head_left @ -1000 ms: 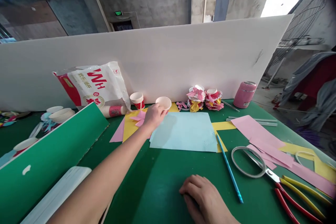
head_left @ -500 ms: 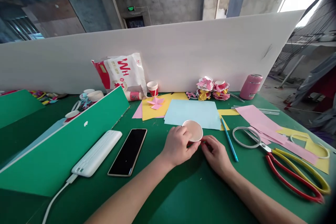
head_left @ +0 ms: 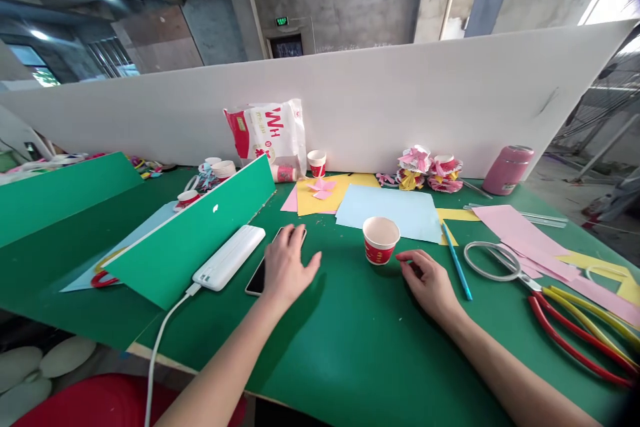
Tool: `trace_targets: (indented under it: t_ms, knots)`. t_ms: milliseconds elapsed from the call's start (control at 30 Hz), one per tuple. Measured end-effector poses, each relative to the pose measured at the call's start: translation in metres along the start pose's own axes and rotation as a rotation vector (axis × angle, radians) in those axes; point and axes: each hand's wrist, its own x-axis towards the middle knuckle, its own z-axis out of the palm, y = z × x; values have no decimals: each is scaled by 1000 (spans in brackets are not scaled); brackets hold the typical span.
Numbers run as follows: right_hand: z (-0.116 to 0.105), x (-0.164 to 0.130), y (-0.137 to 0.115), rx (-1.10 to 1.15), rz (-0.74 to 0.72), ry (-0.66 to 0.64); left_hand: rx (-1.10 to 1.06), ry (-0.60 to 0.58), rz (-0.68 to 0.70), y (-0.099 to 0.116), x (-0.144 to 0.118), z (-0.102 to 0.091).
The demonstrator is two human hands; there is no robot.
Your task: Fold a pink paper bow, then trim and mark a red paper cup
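Observation:
A white paper cup (head_left: pixel 381 241) with a red printed band stands upright on the green table. My left hand (head_left: pixel 287 263) reaches over a dark phone (head_left: pixel 256 282), its fingers spread and its thumb apart; the fingers cover part of the phone, and whether they touch it I cannot tell. Just right of the cup rests my right hand (head_left: pixel 427 283), loosely curled, with thumb and forefinger slightly apart and nothing visible between them. Its fingertips are close to the cup but apart from it.
Behind the cup lies light blue paper (head_left: pixel 395 210). A blue pen (head_left: pixel 457 260), large scissors (head_left: pixel 537 287) and pink strips (head_left: pixel 520 227) are on the right. On the left, a white power bank (head_left: pixel 230 257) with a cable sits beside a green divider (head_left: pixel 200 233). A pink can-shaped bottle (head_left: pixel 508 170) stands at the back.
My left hand has let go of the cup and moved left over the phone. The cup now stands free, and my right hand is slightly apart from it. The view has shifted left.

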Motion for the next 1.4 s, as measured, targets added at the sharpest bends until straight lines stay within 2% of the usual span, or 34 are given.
trace_targets:
  t_ms: [133, 233, 333, 567, 1133, 1267, 1400]
  knots:
    - [0, 2, 0, 20, 31, -10, 121, -135, -175, -38, -5, 3]
    - [0, 3, 1, 30, 63, -27, 162, -244, -241, -47, -4, 10]
    - [0, 4, 3, 38, 87, -56, 186, -298, -274, -47, 0, 15]
    - [-2, 4, 6, 28, 86, -142, 228, -314, -319, -38, 15, 14]
    - [-1, 4, 10, 35, 79, -178, 254, -305, -348, -38, 20, 18]
    - [-1, 3, 11, 43, 66, -179, 209, -334, -380, -40, 13, 11]
    - [-2, 2, 13, 12, 54, -172, 174, -308, -381, -45, -12, 2]
